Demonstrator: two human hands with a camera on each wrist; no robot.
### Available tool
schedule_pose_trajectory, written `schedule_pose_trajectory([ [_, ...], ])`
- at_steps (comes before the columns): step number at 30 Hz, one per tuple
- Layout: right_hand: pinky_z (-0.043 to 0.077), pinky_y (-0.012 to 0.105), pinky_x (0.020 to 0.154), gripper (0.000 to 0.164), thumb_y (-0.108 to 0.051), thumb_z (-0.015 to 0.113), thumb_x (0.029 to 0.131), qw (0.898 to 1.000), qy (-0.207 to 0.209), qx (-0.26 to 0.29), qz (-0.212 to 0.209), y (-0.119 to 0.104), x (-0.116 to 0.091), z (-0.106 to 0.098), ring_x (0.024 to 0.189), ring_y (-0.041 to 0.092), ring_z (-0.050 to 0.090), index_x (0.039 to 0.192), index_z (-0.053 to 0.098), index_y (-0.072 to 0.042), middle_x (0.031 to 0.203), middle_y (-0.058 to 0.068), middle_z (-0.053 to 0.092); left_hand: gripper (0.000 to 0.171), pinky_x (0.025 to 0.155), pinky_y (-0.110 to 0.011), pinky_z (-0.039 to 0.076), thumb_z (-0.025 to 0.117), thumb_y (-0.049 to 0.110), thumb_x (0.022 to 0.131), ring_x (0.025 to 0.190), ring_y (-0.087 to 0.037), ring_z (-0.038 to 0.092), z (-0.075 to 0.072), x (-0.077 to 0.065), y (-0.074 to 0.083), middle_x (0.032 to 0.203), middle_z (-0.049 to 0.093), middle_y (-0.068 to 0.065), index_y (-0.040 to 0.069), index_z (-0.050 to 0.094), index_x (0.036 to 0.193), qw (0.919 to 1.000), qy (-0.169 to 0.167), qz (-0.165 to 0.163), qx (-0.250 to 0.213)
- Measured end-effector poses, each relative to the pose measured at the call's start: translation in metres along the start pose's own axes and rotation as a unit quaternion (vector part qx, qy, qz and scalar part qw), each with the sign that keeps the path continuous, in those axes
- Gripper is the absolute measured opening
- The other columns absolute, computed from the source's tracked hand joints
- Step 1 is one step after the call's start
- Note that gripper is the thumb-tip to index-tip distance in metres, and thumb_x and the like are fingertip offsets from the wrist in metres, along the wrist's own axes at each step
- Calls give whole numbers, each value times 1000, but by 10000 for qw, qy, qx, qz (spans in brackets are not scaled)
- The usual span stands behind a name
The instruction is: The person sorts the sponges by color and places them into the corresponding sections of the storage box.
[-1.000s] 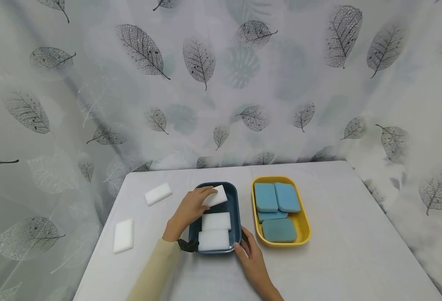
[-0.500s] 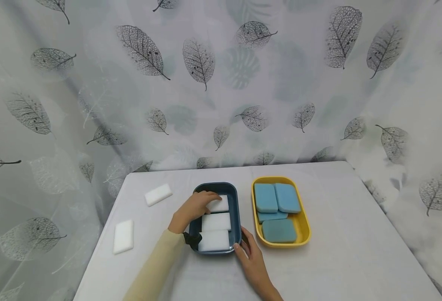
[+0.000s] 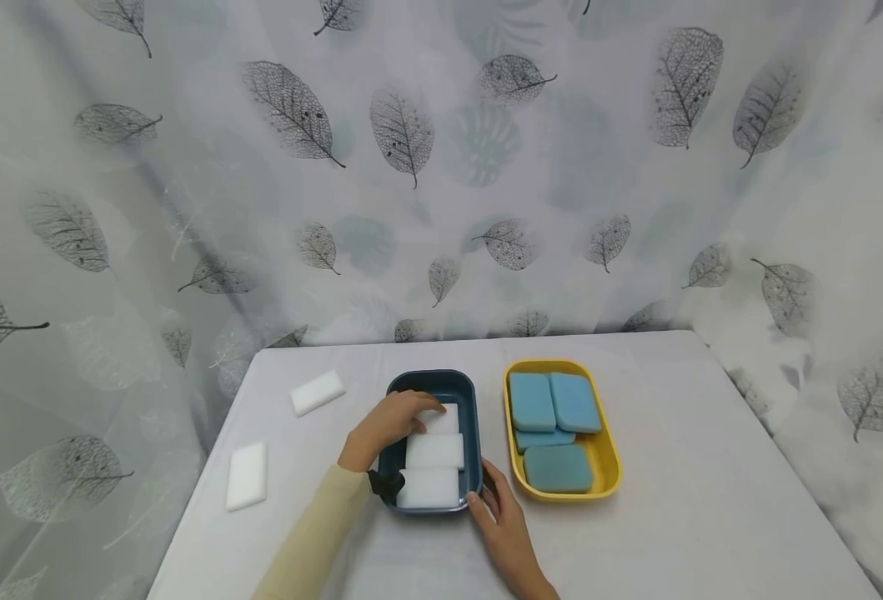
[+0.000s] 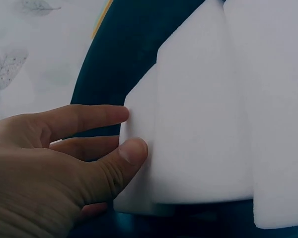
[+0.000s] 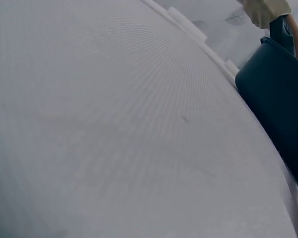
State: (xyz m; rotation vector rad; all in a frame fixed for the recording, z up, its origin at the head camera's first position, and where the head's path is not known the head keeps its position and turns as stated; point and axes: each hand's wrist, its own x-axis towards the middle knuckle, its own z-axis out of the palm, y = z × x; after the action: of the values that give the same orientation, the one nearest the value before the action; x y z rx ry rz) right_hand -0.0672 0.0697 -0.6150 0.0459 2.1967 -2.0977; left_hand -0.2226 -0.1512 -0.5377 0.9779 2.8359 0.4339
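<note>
Three white sponges lie in a row inside a dark blue tub (image 3: 473,425) in the head view. My left hand (image 3: 390,425) holds the farthest white sponge (image 3: 444,418), which sits against the middle sponge (image 3: 435,451); the nearest sponge (image 3: 428,488) is by the tub's front wall. In the left wrist view, the thumb (image 4: 134,151) presses that sponge's face while other fingers touch its edge. My right hand (image 3: 507,529) grips the tub's front right corner, thumb at the near side and fingers along the right wall. The right wrist view shows the tub's outer wall (image 5: 273,94).
A yellow tub (image 3: 608,467) with several blue sponges stands right of the blue one. On the left of the white-covered table (image 3: 696,500) lie two loose white sponges, one farther back (image 3: 317,392) and one nearer (image 3: 247,476). A leaf-print curtain (image 3: 456,200) hangs behind.
The left hand has brought its sponge down from a tilted position at the tub's far end to lie alongside the middle one. The right hand stays at the corner.
</note>
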Motion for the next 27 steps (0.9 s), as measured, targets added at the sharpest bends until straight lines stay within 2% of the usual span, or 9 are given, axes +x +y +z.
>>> schedule_pose_trajectory([
  [5,43,31,119,63,-36,66,104,10000,51,-18,27,-2,-1,1,151,33,44,158,40,-16,164,16,40,44,108,-44,56,79,10,90,130,-25,64,2,-2,1,139,70,1,22,72,132,9999,88,27,92],
  [12,42,32,119,63,-36,66,104,10000,62,-37,2,1,-1,2,151,32,44,158,40,-16,164,16,41,43,111,-54,52,80,9,91,133,-29,62,3,-8,5,144,65,-7,21,72,131,9994,268,-113,164],
  [15,43,32,119,64,-37,66,104,10000,60,-48,1,1,-1,2,151,33,45,158,40,-16,164,16,40,42,110,-51,53,79,8,91,133,-30,62,2,-12,7,143,66,-8,19,72,131,9989,451,-99,55],
  [20,42,32,119,66,-40,65,103,9999,-8,-8,108,-1,0,1,151,35,44,159,39,-17,166,15,37,43,108,-50,54,81,7,90,131,-33,62,3,-22,8,143,65,-12,17,72,130,9942,1068,-46,-88],
  [27,43,32,119,68,-42,65,103,9996,-40,-83,273,-5,0,-1,152,36,43,159,37,-17,167,16,35,46,108,-52,53,81,11,91,135,-34,57,6,-44,9,147,61,-12,17,69,134,9772,2090,-321,-179],
])
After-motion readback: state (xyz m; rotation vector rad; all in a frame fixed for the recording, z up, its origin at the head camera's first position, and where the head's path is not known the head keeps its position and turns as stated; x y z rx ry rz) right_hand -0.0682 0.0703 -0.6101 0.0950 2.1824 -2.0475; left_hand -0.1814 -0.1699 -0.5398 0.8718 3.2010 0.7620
